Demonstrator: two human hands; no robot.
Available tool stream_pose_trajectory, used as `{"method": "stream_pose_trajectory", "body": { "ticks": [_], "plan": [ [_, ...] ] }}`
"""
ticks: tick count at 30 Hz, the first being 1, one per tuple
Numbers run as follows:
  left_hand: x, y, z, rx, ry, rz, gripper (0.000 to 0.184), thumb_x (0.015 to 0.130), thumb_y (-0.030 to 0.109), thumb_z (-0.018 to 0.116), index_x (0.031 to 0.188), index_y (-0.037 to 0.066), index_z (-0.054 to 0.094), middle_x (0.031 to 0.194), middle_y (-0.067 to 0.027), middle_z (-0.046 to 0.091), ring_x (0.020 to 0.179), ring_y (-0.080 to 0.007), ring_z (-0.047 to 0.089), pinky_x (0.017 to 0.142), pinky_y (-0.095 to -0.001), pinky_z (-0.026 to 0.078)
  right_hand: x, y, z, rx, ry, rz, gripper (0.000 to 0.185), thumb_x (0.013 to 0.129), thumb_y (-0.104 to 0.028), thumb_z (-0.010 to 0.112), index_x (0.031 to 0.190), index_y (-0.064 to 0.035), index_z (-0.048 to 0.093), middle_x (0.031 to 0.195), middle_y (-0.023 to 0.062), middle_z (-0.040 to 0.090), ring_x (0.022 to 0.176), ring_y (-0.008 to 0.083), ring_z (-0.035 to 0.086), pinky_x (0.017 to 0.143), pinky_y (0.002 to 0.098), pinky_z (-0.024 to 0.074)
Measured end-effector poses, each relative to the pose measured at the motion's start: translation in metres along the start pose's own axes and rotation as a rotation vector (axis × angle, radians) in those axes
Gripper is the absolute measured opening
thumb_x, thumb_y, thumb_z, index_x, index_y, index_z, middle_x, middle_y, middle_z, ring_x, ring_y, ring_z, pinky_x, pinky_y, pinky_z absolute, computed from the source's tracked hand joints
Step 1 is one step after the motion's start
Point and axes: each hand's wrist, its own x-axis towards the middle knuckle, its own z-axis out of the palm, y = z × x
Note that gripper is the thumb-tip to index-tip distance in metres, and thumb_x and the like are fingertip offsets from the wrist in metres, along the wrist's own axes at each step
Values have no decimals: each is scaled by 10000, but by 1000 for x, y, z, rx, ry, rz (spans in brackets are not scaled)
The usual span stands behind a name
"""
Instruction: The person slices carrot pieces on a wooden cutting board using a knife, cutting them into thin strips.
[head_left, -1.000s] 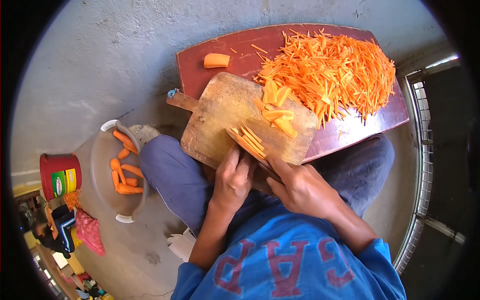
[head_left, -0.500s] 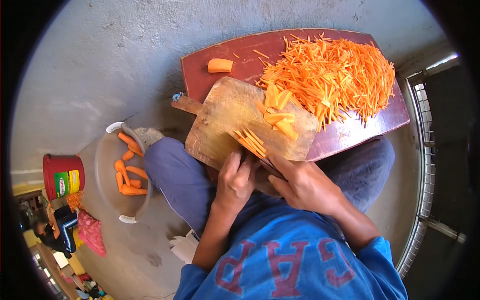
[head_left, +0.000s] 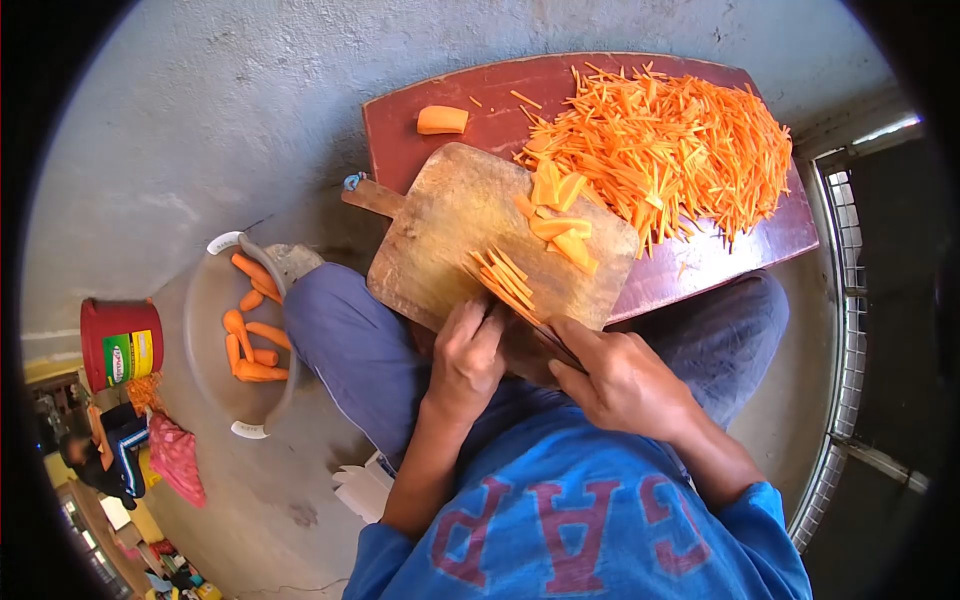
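- Carrot sticks (head_left: pixel 505 275) seem to be being cut from thin slices (head_left: pixel 560 215) with a knife (head_left: pixel 556 340).
- The knife is held by the right hand (head_left: pixel 625 380), with its fingers wrapped around it.
- The left hand (head_left: pixel 467 352) is held with bent fingers by the near edge of the board (head_left: pixel 425 245). It cannot be told if anything is pinched under it, since that part is hidden.
- For the next cut, it seems the carrot must be kept steady, and the left fingers must be kept back from the blade.
- The cut sticks are found on the board, by the blade, just past the left fingertips and up and to the left of the right hand.
- The loose slices are set farther off on the board, past the sticks, and are touched by no hand.
- Past the board, a big pile (head_left: pixel 680 150) of thin carrot strips is heaped on the red desk (head_left: pixel 395 145). One fat piece (head_left: pixel 442 120) is left alone near the far edge.
- Whole carrots (head_left: pixel 258 370) are kept in a tub (head_left: pixel 205 345) on the left, well apart from both hands.
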Motion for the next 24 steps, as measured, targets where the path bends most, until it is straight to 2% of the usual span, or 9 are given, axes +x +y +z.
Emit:
{"method": "stream_pose_trajectory", "body": {
  "ticks": [5,8,13,20,24],
  "plan": [
    [3,5,-7,35,-53,-29,437,855,-131,674,1279,-87,771,1266,-285,714,1084,-494,723,939,-532,633,10,10,9,-16,12,-47,329,1038,-95,743,1283,47,574,908,354,724,894,571,737,754,617,578],
    [0,3,-1,17,-22,-12,454,850,-130,667,1291,-85,767,1262,-279,712,1085,-499,718,945,-544,631,-5,-6,-6,79,-11,48,418,1026,-87,742,1409,34,627,1021,347,744,991,562,741,826,584,597],
    [1,3,-2,63,-14,-4,457,848,-129,668,1293,-85,766,1263,-266,714,1092,-493,716,946,-545,630,8,13,10,11,-29,43,433,1034,-83,733,1437,35,626,1025,337,752,989,555,749,825,572,596],
    [-1,2,0,1,0,-16,375,852,-134,670,1211,-90,767,1163,-232,725,974,-441,696,857,-517,611,-7,6,-1,93,-50,114,443,1041,-87,723,1459,21,624,1063,337,751,1013,545,752,843,549,597],
    [3,5,-4,13,-2,-14,336,860,-138,668,1177,-89,768,1108,-216,730,938,-424,691,825,-508,602,8,11,5,94,-29,86,429,1054,-88,713,1460,21,626,1064,332,756,1008,545,752,838,545,598]
  ]
}}
